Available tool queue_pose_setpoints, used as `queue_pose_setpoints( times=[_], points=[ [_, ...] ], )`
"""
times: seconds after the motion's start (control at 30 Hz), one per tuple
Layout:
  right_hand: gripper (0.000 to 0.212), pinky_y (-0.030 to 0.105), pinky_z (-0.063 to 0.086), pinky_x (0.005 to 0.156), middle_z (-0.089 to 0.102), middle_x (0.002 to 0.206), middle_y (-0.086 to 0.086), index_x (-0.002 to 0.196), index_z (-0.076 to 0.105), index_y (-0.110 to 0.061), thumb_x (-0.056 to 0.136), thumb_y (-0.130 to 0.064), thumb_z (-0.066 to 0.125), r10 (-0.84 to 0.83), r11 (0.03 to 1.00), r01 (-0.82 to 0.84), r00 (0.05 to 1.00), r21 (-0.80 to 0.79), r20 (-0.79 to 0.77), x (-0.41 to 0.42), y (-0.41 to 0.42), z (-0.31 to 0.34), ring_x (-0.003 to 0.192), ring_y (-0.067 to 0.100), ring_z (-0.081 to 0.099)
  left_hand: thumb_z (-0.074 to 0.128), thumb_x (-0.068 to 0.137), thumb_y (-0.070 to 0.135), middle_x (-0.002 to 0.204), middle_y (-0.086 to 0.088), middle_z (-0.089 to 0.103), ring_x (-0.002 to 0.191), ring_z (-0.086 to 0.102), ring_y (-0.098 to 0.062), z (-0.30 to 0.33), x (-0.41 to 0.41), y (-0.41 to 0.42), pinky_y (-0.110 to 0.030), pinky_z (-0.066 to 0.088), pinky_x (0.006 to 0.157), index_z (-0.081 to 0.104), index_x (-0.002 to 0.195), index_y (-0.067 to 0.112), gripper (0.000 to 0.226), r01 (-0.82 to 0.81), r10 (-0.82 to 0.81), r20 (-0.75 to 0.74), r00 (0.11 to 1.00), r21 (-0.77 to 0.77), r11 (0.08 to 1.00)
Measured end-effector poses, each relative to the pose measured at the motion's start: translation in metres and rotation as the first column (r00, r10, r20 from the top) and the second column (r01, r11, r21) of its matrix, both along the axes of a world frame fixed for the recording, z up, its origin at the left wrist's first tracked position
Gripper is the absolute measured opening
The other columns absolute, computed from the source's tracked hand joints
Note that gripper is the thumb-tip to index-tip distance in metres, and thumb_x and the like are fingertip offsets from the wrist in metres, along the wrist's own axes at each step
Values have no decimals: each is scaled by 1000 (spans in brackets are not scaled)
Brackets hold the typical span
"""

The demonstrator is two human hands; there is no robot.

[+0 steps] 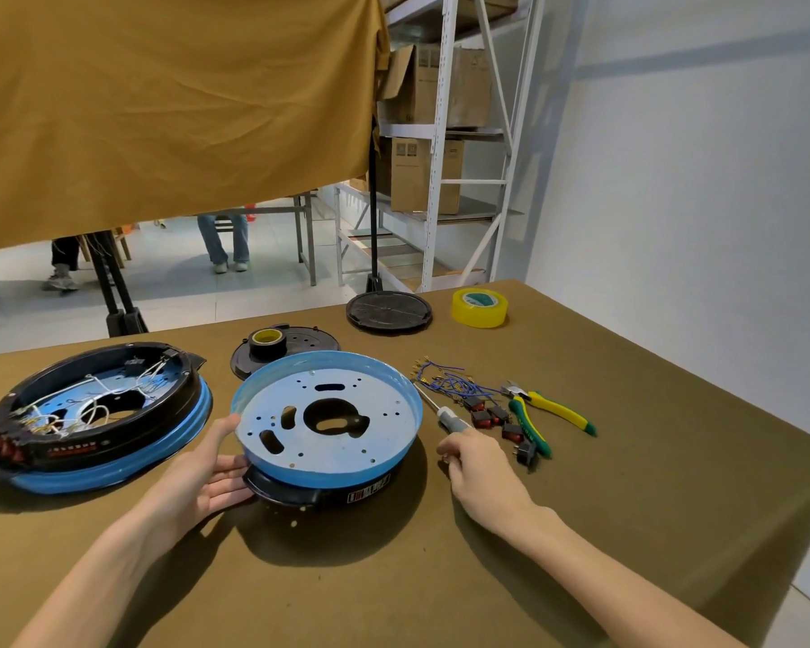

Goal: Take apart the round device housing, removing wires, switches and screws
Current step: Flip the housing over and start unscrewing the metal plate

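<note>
The left hand (207, 465) steadies the blue pan (326, 413) with straight fingers; the right hand (475, 465), apparently pinching a screw, should reach the screwdriver (445, 416) slowly.

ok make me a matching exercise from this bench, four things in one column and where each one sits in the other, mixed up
Things:
1. yellow tape roll
2. pliers
3. black tape roll
4. wired housing

Places:
A. on a black disc behind the blue pan
B. far left of the table
C. right of the loose red switches
D. far side of the table, beside a round black plate

Pairs: 1-D, 2-C, 3-A, 4-B
</note>
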State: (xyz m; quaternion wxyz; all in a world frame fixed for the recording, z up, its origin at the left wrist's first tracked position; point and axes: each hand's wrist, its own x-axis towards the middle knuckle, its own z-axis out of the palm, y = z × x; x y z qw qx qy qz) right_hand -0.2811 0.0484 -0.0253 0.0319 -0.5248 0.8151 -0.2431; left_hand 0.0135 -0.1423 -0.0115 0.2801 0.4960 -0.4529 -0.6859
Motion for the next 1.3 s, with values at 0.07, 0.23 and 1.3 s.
queue_pose_setpoints(
  times=[0.07,0.23,1.3],
  points=[
    [27,31,55,96,72,117,-5,122,72,-23,98,-14,61,-52,997,51,998,-53,-20,0,-2,1,110,12,65,70,84,56,110,-24,72,96,74,-35,-1,0,1,-33,63,54,61,112,2,62,3,-3,-3,1000,-9,1000],
    [20,28,58,84,75,107,-6,113,75,-23,94,-19,69,-78,995,78,997,-57,-9,0,-11,4,96,9,67,74,71,62,104,-23,76,88,78,-33,-4,2,-4,-35,65,60,63,115,-1,78,19,-19,3,1000,-32,999],
    [36,31,49,96,64,116,-13,118,67,-27,100,-55,52,267,943,-237,958,-235,104,47,-59,76,109,2,57,77,81,18,117,-28,73,100,76,-35,-1,14,14,-37,65,65,62,126,-6,53,139,-33,-347,937,286,948]
  ],
)
